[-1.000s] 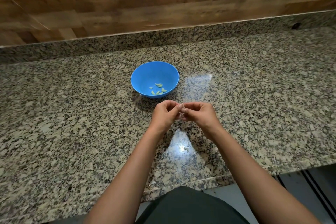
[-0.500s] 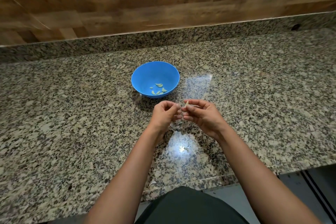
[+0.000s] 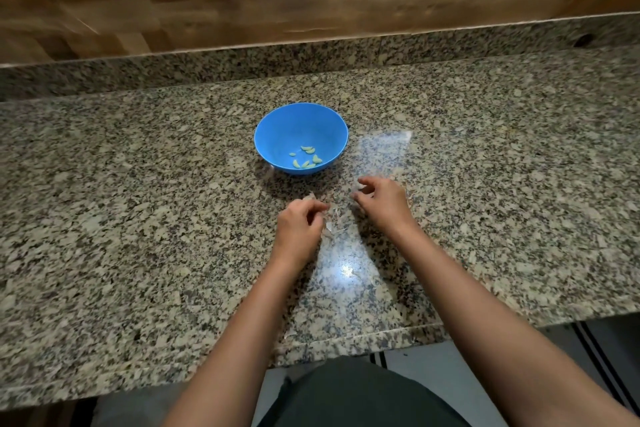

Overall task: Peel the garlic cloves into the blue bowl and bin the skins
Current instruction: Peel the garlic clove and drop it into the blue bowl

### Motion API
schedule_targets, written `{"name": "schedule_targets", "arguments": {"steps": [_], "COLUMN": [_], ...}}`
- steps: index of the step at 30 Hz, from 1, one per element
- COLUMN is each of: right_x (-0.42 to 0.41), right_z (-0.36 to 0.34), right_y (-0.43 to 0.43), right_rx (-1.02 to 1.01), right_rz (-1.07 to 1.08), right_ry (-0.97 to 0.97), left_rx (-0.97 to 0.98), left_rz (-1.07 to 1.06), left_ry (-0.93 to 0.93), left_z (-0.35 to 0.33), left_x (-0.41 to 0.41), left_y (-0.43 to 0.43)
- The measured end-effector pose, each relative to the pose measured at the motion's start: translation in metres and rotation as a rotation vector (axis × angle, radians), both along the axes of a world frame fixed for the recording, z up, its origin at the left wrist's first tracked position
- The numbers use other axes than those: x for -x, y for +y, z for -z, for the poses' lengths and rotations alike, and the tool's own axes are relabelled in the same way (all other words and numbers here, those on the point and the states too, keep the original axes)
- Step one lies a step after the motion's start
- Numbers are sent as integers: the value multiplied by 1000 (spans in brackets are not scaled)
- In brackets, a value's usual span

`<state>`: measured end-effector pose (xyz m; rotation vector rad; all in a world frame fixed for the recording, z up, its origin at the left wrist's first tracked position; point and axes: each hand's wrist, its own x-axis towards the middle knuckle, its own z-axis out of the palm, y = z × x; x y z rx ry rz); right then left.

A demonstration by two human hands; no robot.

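Round blue plastic bowl (image 3: 277,135) sat at 12 o'clock from the hands, with pale peeled garlic cloves (image 3: 306,160) inside. Left hand (image 3: 298,227) and right hand (image 3: 382,203) were apart over the speckled granite counter (image 3: 138,218), fingers curled. Too blurred to tell if either gripped anything. Thin white skin scraps (image 3: 334,224) lay between them.

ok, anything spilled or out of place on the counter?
Only loose garlic skins lying on the granite counter between the left hand and right hand, not binned. The blue bowl sits upright, peeled cloves inside.
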<state>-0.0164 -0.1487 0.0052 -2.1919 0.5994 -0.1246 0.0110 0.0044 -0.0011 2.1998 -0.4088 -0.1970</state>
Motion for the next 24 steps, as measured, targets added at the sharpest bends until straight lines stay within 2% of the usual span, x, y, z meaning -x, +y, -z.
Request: {"name": "schedule_targets", "arguments": {"steps": [3, 8, 10, 16, 19, 21, 24], "right_x": [18, 18, 18, 42, 38, 32, 27], "right_z": [7, 10, 14, 14, 4, -3, -14], "right_y": [18, 38, 42, 56, 62, 74, 110], "right_rx": [59, 323, 393, 398, 230, -10, -410], "right_rz": [-169, -464, -520, -537, -442, -335, -315], "right_ry": [75, 158, 110, -48, -37, 2, 82], "left_rx": [-5, -16, 5, 140, 357, 473, 700], "left_rz": [-72, -126, -134, -203, -342, -461, -670], "left_ry": [18, 82, 100, 212, 371, 399, 414], "left_z": [5, 11, 12, 16, 18, 14, 4], "left_x": [2, 4, 6, 17, 26, 36, 56], "left_y": [11, 19, 20, 28, 39, 52, 87]}}
